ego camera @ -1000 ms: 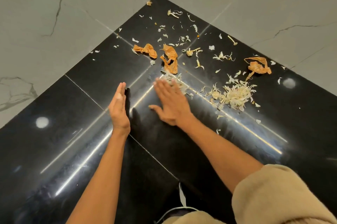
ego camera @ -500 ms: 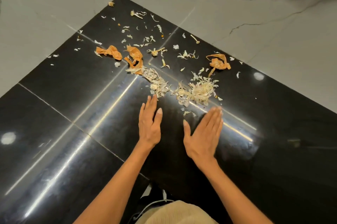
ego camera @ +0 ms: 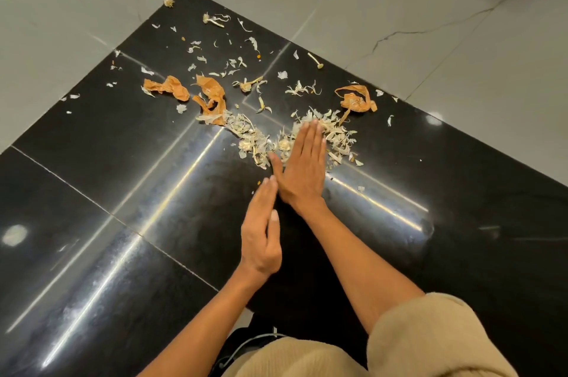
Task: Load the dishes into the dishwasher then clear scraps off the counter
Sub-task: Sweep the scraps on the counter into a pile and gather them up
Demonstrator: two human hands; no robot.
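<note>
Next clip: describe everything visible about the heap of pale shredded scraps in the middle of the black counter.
The heap of pale shredded scraps is a loose, flat pile of whitish, papery flakes and thin strips, like dry peelings. It lies on the glossy black stone counter, near the corner of the marble walls. The right hand rests flat on it, fingers straight. An orange peel piece touches its left end.
</note>
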